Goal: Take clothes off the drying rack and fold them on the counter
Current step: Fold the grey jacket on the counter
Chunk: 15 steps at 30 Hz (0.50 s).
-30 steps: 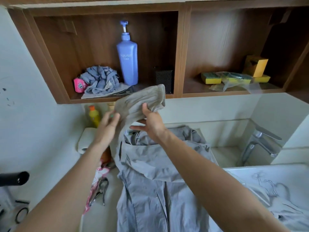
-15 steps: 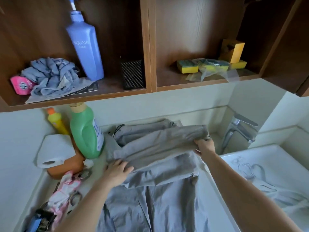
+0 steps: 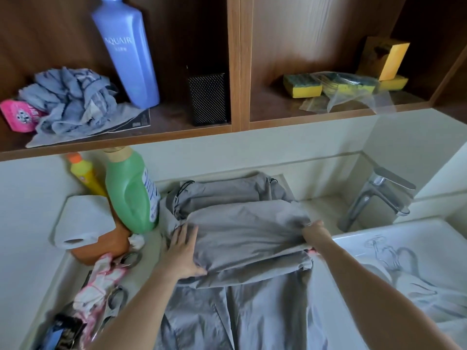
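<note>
A grey garment [image 3: 242, 306] lies spread along the white counter [image 3: 149, 251], its hood end with black drawcords toward the wall. One grey sleeve [image 3: 247, 231] is folded across its upper part, from left to right. My left hand [image 3: 183, 251] lies on the sleeve's left end, fingers spread, thumb tucked at the fold's lower edge. My right hand [image 3: 314, 229] pinches the sleeve's right end near the counter's edge by the sink. The drying rack is out of view.
A green bottle [image 3: 131, 193], a yellow bottle [image 3: 84, 173], a paper roll [image 3: 80, 221] on an orange box and scissors [image 3: 116, 296] crowd the counter's left. A tap [image 3: 376, 195] and a sink [image 3: 394, 238] holding another grey cloth [image 3: 429, 296] are on the right. Shelves hang above.
A second ago both hands held the sleeve up in the air. They brought it down across the garment, and it now lies flatter, pulled out between the hands. The view has dropped toward the counter.
</note>
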Motion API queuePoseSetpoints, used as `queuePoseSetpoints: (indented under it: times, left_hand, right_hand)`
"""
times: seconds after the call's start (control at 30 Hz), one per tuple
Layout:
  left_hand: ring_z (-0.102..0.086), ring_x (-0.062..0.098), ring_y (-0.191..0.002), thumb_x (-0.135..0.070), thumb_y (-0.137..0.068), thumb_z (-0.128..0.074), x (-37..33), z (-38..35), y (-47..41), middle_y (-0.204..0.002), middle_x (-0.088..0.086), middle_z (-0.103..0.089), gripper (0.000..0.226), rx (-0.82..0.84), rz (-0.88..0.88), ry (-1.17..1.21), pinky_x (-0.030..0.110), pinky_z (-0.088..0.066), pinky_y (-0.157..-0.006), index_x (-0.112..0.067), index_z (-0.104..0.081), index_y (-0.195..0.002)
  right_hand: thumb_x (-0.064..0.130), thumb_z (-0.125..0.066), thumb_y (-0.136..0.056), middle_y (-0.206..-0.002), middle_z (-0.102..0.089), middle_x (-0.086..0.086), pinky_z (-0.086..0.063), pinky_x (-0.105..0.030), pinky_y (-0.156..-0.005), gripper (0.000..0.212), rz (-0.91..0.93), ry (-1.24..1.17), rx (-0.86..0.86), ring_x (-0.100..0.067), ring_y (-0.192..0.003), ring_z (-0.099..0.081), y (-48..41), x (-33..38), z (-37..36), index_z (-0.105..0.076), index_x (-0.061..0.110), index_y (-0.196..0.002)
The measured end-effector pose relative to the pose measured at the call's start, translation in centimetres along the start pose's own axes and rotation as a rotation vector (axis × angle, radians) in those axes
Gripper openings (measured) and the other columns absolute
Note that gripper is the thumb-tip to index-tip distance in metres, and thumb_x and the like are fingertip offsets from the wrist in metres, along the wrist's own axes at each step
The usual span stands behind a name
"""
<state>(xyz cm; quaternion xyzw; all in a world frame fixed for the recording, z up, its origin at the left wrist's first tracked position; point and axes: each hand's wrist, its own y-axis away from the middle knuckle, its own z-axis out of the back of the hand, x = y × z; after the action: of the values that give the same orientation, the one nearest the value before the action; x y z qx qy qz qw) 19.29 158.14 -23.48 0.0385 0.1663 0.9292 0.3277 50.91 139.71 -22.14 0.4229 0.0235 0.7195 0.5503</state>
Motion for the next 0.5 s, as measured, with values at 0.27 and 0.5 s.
queuePoseSetpoints:
  times: [0.27,0.5]
  left_hand:
    - [-0.053,0.025,-0.126,-0.063,-0.094,-0.042,-1.5,2.4,-1.2,-0.139,-0.001,-0.052,0.051,-0.415,-0.001,0.200,0.048,-0.038,-0.100,-0.032,-0.050,-0.135]
    - [0.015,0.024,-0.152,-0.088,-0.054,-0.064,0.6,-0.9,-2.8,-0.163,0.004,0.025,0.142,0.041,0.041,0.061,0.051,0.000,-0.121,-0.031,0.017,-0.156]
  right_hand:
    - [0.014,-0.055,-0.082,-0.116,-0.059,-0.009,-0.049,-0.047,-0.087,0.041,1.115,0.294,-0.435,-0.033,-0.104,-0.057,4.0,6.6,-6.7,-0.059,0.018,-0.122]
    - [0.056,-0.017,-0.100,-0.165,-0.013,0.001,0.002,-0.050,-0.121,0.059,0.743,0.688,-0.178,-0.022,-0.152,-0.009,1.8,1.9,-11.6,-0.023,0.033,-0.155]
